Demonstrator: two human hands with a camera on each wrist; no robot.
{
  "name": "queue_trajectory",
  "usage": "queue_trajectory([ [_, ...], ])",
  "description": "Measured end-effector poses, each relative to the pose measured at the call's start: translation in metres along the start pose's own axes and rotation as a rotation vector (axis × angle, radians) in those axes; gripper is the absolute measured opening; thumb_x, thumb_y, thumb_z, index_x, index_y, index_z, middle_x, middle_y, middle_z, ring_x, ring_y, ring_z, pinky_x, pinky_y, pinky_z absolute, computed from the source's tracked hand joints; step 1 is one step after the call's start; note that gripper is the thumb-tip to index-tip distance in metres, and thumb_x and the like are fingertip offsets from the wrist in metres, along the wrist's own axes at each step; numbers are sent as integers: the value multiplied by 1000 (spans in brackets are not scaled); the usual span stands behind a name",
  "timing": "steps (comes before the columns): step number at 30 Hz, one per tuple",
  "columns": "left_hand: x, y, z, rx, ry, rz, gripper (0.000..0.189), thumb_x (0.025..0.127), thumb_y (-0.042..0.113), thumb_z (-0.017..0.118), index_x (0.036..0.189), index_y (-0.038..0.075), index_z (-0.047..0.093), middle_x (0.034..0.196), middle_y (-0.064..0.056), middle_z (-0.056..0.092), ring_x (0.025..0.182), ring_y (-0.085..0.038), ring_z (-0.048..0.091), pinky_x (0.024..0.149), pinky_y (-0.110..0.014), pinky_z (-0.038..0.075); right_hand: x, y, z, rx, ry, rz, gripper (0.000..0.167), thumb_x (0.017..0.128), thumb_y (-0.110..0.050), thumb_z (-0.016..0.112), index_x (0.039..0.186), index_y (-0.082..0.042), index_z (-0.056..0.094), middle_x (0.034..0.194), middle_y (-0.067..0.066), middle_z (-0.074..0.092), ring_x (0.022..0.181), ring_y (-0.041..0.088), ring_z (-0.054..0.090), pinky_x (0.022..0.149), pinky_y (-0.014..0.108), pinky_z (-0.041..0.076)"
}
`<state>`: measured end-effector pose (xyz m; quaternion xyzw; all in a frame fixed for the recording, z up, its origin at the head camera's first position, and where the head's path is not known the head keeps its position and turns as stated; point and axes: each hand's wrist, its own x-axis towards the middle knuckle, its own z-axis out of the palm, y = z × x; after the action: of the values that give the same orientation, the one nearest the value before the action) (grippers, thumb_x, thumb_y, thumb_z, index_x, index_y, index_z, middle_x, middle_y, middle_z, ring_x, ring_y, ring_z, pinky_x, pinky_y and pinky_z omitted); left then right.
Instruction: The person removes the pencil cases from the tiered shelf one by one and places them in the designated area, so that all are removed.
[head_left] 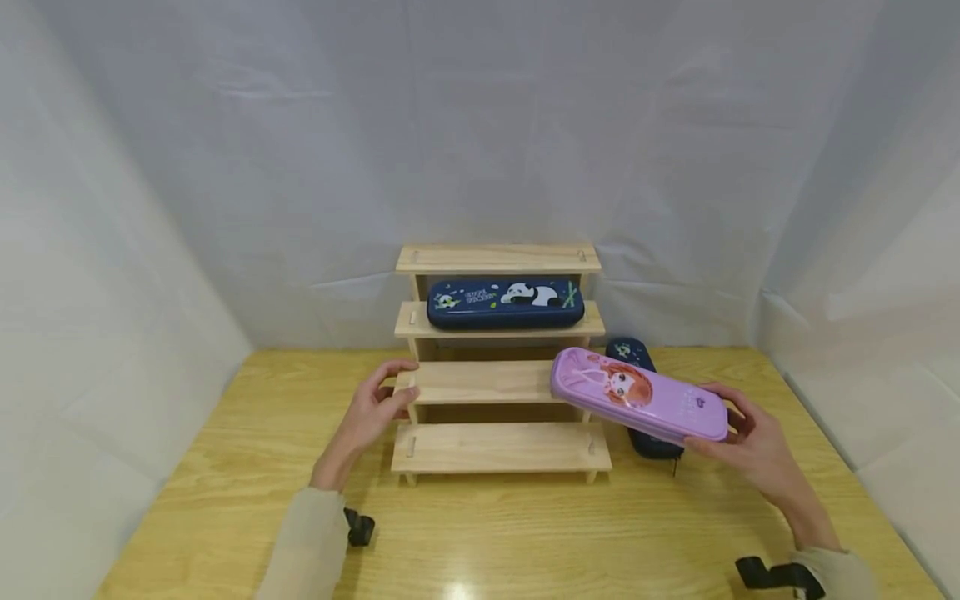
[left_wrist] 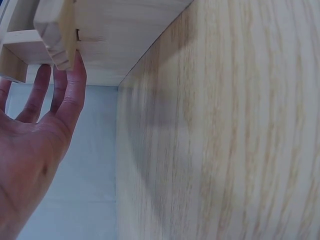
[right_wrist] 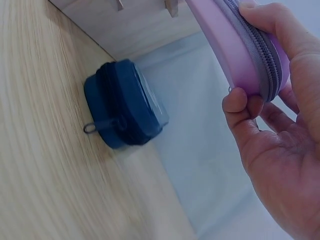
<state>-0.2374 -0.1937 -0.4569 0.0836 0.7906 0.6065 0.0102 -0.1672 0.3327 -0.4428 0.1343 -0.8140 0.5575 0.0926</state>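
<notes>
My right hand (head_left: pixel 757 446) grips the right end of a purple pencil case (head_left: pixel 637 396) printed with a red-haired girl. Its left end is over the right end of the wooden step rack's (head_left: pixel 480 450) second step from the bottom. In the right wrist view the purple case's grey zipper (right_wrist: pixel 257 47) faces the camera. At the rack's left side, my left hand (head_left: pixel 371 408) holds the end of that same step between thumb and fingers. A dark blue panda pencil case (head_left: pixel 506 304) lies on the step below the top.
Another dark blue pencil case (head_left: pixel 656 450) lies on the wooden table (head_left: pixel 480 533), right of the rack and partly hidden under the purple one. Its zipper pull (right_wrist: pixel 90 128) shows in the right wrist view. White sheeting (head_left: pixel 480 125) hangs behind and at both sides.
</notes>
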Motion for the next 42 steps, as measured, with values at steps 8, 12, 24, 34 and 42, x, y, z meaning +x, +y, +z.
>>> queue_trajectory([
  [8, -1, -1, 1, -2, -7, 12, 37, 102, 18, 63, 138, 12, 55, 142, -18, 47, 93, -19, 64, 82, -51, 62, -9, 8, -14, 81, 29, 3, 68, 80, 18, 75, 141, -1, 51, 129, -12, 58, 100, -1, 61, 74, 15, 59],
  [12, -1, -1, 0, -1, -11, 14, 37, 102, 18, 63, 138, 12, 55, 143, -18, 46, 93, -19, 63, 82, -50, 62, -14, 10, -21, 138, 23, 18, 68, 82, 20, 72, 142, -4, 51, 130, -11, 58, 101, -2, 62, 74, 17, 60],
  [24, -2, -2, 0, 0, -11, 2, 38, 103, 20, 63, 139, 13, 55, 143, -17, 46, 92, -19, 63, 85, -57, 60, -23, 12, -39, 266, 98, 7, 68, 82, 25, 66, 141, -5, 53, 128, -8, 59, 101, -2, 64, 74, 16, 59],
  [34, -1, -1, -1, -5, -12, 14, 38, 103, 18, 62, 139, 12, 55, 142, -17, 46, 92, -18, 63, 83, -51, 62, -27, 16, -47, 65, 210, 59, 69, 82, 17, 74, 142, -8, 55, 127, -14, 57, 98, -1, 58, 76, 7, 53],
  [42, 0, -2, -1, -4, -15, 21, 37, 103, 20, 62, 139, 13, 55, 145, -17, 44, 93, -18, 64, 83, -49, 62, -26, 19, -51, -233, 255, 186, 71, 86, -2, 80, 149, -17, 49, 119, -27, 50, 90, -6, 54, 68, 9, 51],
])
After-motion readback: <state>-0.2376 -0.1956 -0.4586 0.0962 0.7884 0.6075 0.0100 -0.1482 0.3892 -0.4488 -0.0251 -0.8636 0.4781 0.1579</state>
